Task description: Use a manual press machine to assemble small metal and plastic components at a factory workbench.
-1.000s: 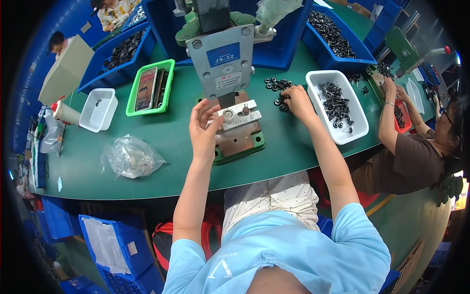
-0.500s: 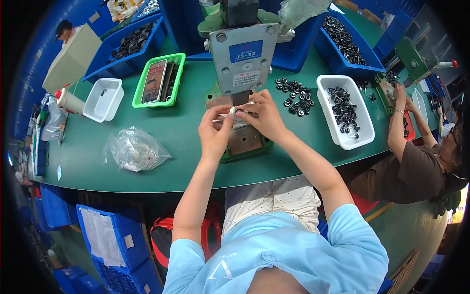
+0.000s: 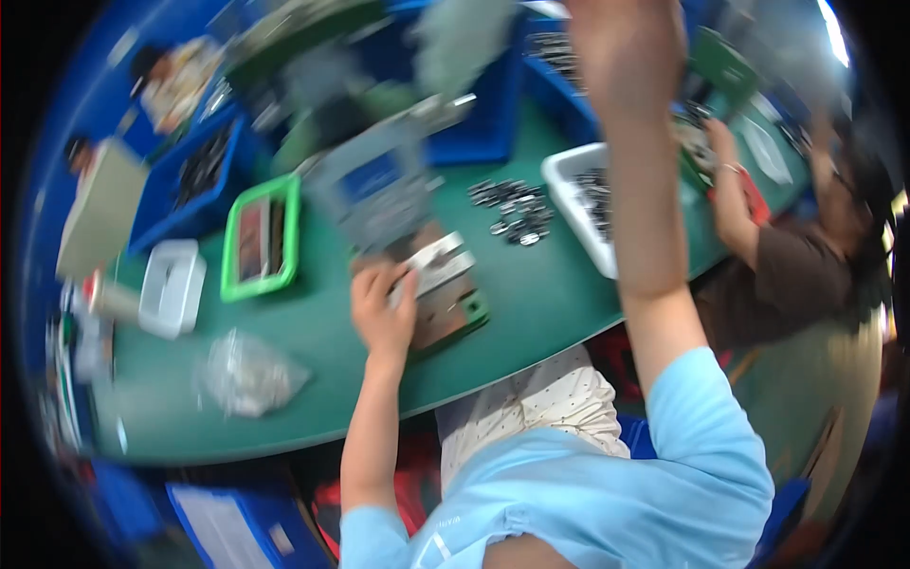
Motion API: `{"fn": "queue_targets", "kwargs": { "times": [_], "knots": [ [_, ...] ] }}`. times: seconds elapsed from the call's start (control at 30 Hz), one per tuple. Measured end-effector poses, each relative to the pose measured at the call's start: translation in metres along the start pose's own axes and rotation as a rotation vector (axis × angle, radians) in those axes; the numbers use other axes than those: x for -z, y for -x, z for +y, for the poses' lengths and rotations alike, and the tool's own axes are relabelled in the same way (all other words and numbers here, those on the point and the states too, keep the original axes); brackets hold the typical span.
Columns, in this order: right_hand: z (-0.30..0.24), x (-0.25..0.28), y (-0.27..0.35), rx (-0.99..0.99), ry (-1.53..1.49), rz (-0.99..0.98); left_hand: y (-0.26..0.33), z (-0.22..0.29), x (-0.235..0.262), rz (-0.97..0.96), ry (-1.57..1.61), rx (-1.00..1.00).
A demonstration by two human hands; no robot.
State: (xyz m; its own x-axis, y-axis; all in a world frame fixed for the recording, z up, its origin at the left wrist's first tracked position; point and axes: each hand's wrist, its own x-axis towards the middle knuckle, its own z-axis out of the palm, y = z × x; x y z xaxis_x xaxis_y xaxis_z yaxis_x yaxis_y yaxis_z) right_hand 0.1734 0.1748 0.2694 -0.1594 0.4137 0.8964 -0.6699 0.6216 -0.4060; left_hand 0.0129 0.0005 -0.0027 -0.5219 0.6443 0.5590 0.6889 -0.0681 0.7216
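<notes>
Steadiness would serve best: the bare left hand [image 3: 382, 308], curled at the near left end of the silver rectangular metal block [image 3: 443, 266] low on the grey-and-green bench press [image 3: 379, 180], is best kept out from under the press's upper part; whether it pinches anything cannot be told. The right hand [image 3: 624, 38], blurred and lifted right of the press, hides its grip too. Right of the press, past loose round black parts [image 3: 512, 206], a white rectangular plastic tub [image 3: 572, 218] holds dark pieces [image 3: 594, 194]; left of the press, a bright green plastic basket [image 3: 291, 223] holds a flat reddish slab [image 3: 252, 242].
</notes>
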Motion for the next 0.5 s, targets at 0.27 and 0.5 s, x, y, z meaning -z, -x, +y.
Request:
{"fn": "queue_targets", "kwargs": {
  "times": [0.27, 0.5],
  "knots": [
    [-0.041, -0.060, -0.055, -0.015, 0.015, -0.081, 0.000, 0.001, -0.009, -0.054, 0.107, -0.078],
    [-0.067, -0.046, -0.046, -0.127, -0.175, 0.093, 0.005, 0.002, -0.006, -0.081, 0.192, 0.116]
  ]
}}
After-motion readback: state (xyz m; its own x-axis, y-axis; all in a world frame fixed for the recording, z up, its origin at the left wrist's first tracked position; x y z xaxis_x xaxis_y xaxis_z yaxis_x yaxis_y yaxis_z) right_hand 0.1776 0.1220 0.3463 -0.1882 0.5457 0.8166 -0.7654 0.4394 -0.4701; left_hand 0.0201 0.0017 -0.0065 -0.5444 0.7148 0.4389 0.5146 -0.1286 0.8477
